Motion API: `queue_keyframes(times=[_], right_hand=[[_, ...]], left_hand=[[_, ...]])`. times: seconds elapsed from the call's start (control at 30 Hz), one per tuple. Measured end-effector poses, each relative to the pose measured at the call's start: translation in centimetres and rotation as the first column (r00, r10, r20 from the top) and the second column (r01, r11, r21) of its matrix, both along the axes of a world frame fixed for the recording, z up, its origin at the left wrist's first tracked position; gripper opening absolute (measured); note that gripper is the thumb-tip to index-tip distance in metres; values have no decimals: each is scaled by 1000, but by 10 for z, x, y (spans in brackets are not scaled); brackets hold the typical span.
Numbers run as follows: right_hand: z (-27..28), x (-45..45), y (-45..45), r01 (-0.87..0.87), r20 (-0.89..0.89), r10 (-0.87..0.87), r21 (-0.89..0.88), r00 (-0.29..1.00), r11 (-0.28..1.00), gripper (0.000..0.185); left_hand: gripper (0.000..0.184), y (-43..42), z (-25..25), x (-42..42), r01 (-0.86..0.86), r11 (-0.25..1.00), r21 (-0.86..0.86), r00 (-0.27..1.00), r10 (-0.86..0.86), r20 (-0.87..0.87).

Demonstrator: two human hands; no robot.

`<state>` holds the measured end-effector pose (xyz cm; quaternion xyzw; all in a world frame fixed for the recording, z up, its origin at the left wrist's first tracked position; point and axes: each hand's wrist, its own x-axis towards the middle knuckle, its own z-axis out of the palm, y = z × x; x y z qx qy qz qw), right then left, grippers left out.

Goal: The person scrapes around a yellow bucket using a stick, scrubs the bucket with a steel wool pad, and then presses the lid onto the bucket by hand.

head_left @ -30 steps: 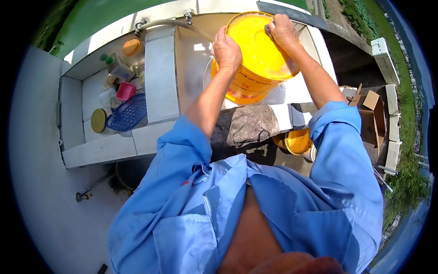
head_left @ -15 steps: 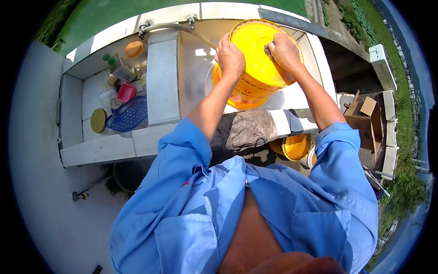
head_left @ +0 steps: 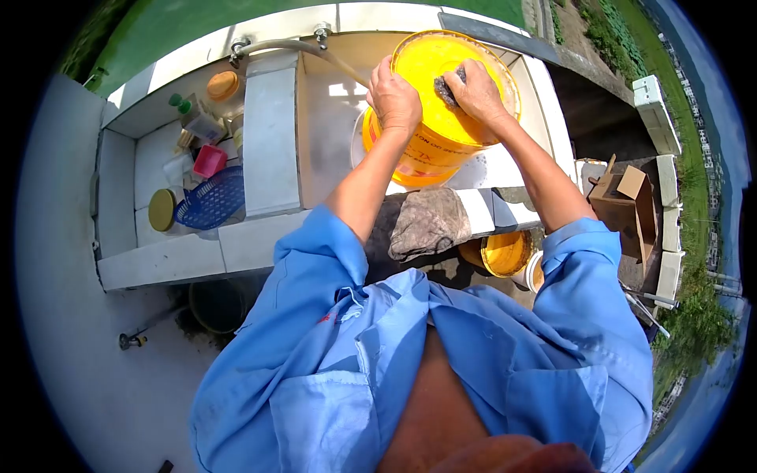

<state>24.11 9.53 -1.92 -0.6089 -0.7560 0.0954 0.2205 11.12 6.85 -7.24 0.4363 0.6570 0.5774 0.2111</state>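
Shifted slightly leftward across the top of the yellow bucket since the preceding frame is my right hand, together with the dark scouring pad it grips. Nearest the viewer are the blue sleeves of my shirt, rolled at the forearms. Before me, a grey-brown cloth hangs over the front ledge of the tiled basin; below this ledge, to the right, a second yellow pail lies beside a white pail. Inside the basin, just behind the ledge, is the yellow bucket. My left hand grasps its upper edge on the left side; my right hand holds the pad against its top surface, fingers closed around it. Whether the bucket stands quite upright I cannot tell. Left of a tiled divider, a second compartment contains a blue basket, a jar with an olive lid, a pink container, a green-capped bottle and an orange-lidded jar. To the right of the basin sits an open cardboard box. Along the far wall, a hose runs from one of two taps into the basin.
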Motion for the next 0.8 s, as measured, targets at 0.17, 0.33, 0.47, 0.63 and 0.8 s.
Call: queue_keyframes(times=[0.17, 0.33, 0.47, 0.63, 0.8], right_hand=[[-24, -47, 33, -376, 28, 391, 346, 920, 860, 23], [-6, -9, 103, -154, 468, -59, 403, 882, 902, 23], [-5, 66, 60, 116, 303, -165, 172, 939, 978, 26], [-3, 10, 7, -224, 94, 209, 200, 973, 954, 18], [-14, -64, 84, -526, 124, 520, 370, 845, 766, 14]], left_hand=[[35, 2, -6, -2, 13, 1000, 26, 1000, -13, 7], [36, -4, -1, -5, 23, 1000, 16, 998, -22, -54], [36, -1, -4, 1, 16, 995, 98, 1000, -17, 11], [38, 1, -4, 4, -9, 998, 55, 998, 6, 60], [43, 2, -11, 0, 3, 996, 93, 1000, -4, 11]])
